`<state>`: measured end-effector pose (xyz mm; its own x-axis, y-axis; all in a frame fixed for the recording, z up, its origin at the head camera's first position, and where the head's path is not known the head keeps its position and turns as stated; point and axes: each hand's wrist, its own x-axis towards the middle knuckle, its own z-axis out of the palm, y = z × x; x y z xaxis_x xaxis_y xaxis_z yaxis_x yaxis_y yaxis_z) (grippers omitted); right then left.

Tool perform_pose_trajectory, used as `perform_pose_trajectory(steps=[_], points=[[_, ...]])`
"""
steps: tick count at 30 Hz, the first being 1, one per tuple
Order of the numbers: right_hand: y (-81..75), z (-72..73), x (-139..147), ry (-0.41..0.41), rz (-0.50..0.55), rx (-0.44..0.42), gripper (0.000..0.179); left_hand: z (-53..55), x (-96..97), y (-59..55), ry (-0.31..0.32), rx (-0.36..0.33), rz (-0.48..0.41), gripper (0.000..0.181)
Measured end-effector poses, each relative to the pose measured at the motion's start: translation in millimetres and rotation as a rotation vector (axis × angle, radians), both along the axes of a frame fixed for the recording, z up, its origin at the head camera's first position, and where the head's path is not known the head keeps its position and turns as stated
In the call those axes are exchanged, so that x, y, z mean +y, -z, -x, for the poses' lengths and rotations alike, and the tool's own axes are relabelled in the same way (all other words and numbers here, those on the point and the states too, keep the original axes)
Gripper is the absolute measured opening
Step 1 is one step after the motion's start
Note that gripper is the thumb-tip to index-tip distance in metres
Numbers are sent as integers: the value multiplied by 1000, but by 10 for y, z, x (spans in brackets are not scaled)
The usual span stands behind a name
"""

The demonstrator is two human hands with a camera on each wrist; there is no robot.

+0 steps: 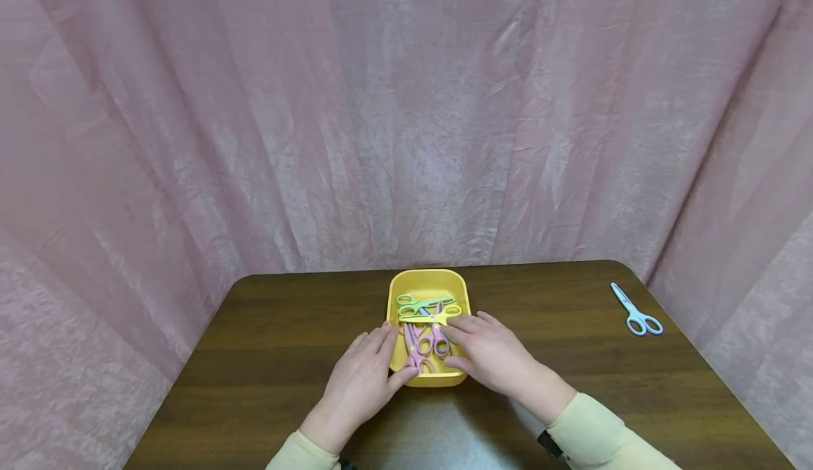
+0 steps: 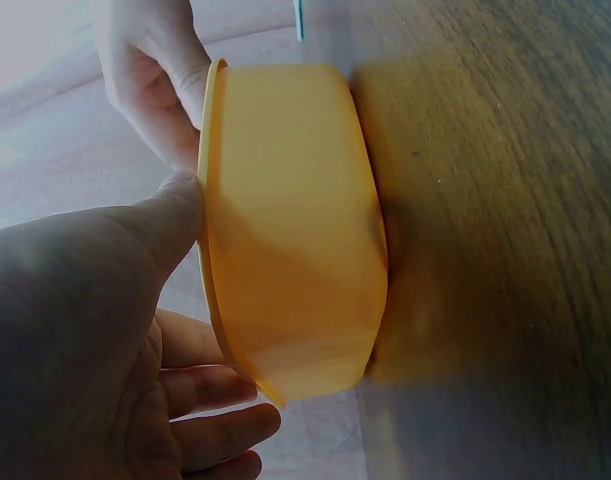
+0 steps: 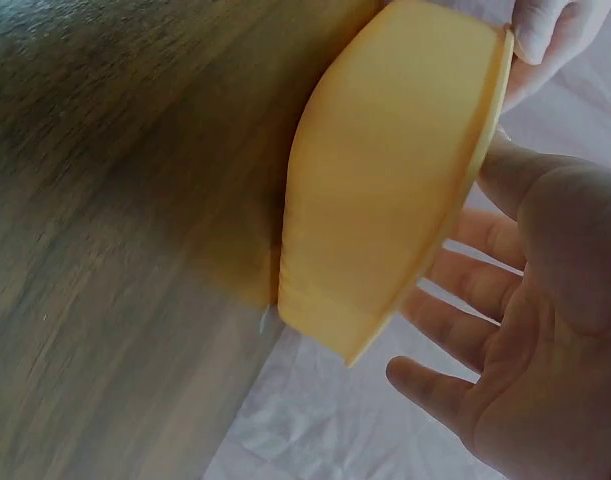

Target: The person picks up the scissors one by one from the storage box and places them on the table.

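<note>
A yellow plastic tray (image 1: 429, 380) stands on the table in the head view. Inside lie green scissors (image 1: 409, 306), yellow scissors (image 1: 427, 318) and several pink scissors (image 1: 410, 343), overlapping in a pile, with bits of blue among them. My left hand (image 1: 360, 373) is at the tray's left side, fingers extended along the rim and thumb over the near left corner. From the right, my right hand (image 1: 492, 352) reaches over the rim, its fingertips close by the yellow scissors' handle. Both wrist views show the tray's outer wall (image 2: 290, 220), with thumbs at the rim.
Light blue scissors (image 1: 635, 311) lie apart on the right side of the dark wooden table (image 1: 286, 336). Pink curtains (image 1: 406, 117) hang behind the table's far edge and along both sides.
</note>
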<state>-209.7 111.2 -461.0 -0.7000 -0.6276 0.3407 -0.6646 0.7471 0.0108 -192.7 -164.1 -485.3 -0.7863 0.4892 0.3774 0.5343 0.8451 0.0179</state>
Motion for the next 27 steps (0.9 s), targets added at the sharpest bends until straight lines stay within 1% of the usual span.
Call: perform_pose_trajectory(steps=[5, 10, 15, 20, 23, 27], points=[[33, 23, -67, 0, 9, -16, 49, -6, 7, -6, -4, -12, 2, 77], [74, 61, -119, 2, 9, -10, 47, -10, 12, -5, -3, -29, -3, 77], [58, 96, -162, 12, -6, 1, 42, -1, 9, -3, -9, -7, 10, 77], [40, 133, -201, 17, -31, 8, 39, 3, 7, 1, -11, 4, 16, 77], [37, 153, -225, 27, -58, 11, 38, 2, 9, 2, -12, -5, 12, 77], [34, 185, -264, 53, -87, -14, 37, -2, 11, 2, -13, -22, 9, 77]])
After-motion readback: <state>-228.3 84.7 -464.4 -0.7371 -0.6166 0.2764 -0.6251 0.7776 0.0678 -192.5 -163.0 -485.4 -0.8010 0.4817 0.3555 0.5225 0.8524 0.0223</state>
